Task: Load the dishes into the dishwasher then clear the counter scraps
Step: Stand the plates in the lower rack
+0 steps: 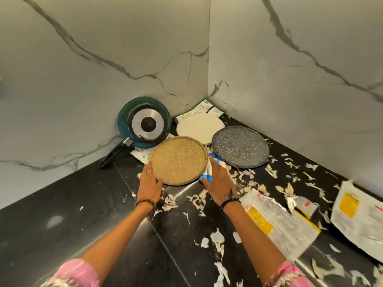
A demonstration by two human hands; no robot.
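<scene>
Evidently rigid and breakable, the round tan speckled ceramic plate [178,160] is flanked at opposite rims by the left hand [149,184] and right hand [218,183], fingers straight, neither yet gripping.

A black counter [68,220] fills the lower frame. Near its centre lie a tan plate [178,160], a cream plate [200,127] and a grey speckled plate [240,146]; pale scraps [217,239] and torn wrappers [275,220] litter the right side.
</scene>
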